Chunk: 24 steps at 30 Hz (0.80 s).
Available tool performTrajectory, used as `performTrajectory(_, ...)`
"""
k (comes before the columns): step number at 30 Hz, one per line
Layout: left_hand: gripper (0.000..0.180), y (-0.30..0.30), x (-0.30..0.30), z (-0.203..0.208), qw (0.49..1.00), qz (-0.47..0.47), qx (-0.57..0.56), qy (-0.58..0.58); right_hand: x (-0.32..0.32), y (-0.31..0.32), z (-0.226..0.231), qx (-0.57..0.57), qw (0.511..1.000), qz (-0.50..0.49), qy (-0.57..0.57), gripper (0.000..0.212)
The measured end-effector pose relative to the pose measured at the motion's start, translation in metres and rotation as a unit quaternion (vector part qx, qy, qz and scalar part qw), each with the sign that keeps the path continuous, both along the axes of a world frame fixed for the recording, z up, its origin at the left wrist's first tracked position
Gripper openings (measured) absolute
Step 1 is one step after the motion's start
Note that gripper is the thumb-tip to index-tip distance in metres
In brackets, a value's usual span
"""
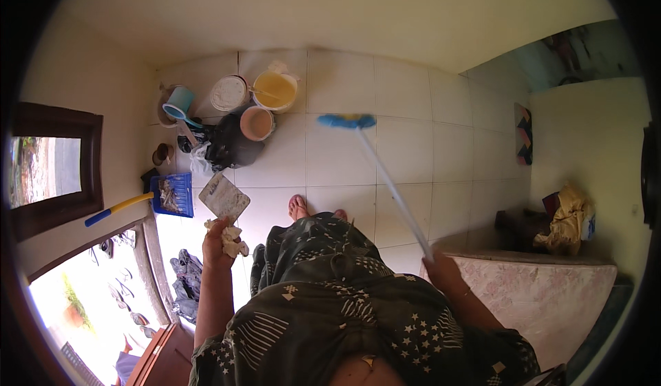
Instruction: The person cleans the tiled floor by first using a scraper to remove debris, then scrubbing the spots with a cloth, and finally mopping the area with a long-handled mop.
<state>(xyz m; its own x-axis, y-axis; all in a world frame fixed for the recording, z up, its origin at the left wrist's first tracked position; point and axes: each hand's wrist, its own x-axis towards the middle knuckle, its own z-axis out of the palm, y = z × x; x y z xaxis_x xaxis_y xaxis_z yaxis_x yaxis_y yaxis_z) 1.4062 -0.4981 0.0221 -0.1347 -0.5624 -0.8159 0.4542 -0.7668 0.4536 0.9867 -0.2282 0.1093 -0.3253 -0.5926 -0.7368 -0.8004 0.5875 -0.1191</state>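
My right hand (444,273) is wrapped round the pale handle of a broom (396,190). Its blue bristle head (348,121) lies on the tiled floor ahead of my feet, slightly blurred. In my closed left hand (216,243) is crumpled whitish paper (235,242). A flat, stained grey square piece (224,197) meets the fingertips of that hand and seems gripped along with the paper; its material is unclear. Beyond the left hand, a blue dustpan (180,194) with a yellow and blue handle rests on the floor, with grey debris in it.
At the far left stand a white-lidded bucket (228,93), a bucket of yellowish contents (277,88), a peach-coloured tub (257,123), a turquoise dipper (180,100) and black plastic bags (231,148). A patterned mattress (537,289) lies to the right. Shoes (120,296) sit outside the left doorway.
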Motion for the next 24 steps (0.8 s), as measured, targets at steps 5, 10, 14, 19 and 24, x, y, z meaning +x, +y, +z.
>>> performTrajectory(5, 0.017, 0.02, -0.014, 0.002, 0.999, -0.025, 0.026, -0.029, -0.106, -0.002, -0.012, -0.015, 0.916, -0.398, 0.047, 0.032)
performTrajectory(10, 0.015, 0.047, -0.011, 0.009, 0.996, -0.026, 0.053, -0.062, -0.228, -0.012, -0.037, -0.036, 0.938, -0.143, 0.313, 0.02)
performTrajectory(14, 0.015, 0.062, -0.019, 0.014, 0.998, -0.024, 0.047, -0.045, -0.263, -0.071, -0.062, 0.0, 0.928, -0.141, 0.344, 0.021)
performTrajectory(19, 0.014, 0.076, -0.033, 0.026, 0.995, -0.014, 0.042, -0.086, -0.247, -0.09, -0.116, 0.054, 0.961, -0.055, 0.266, 0.022)
performTrajectory(24, 0.014, 0.09, -0.026, 0.014, 0.999, -0.009, 0.035, 0.009, -0.193, -0.04, -0.082, 0.053, 0.981, 0.055, 0.178, 0.02)
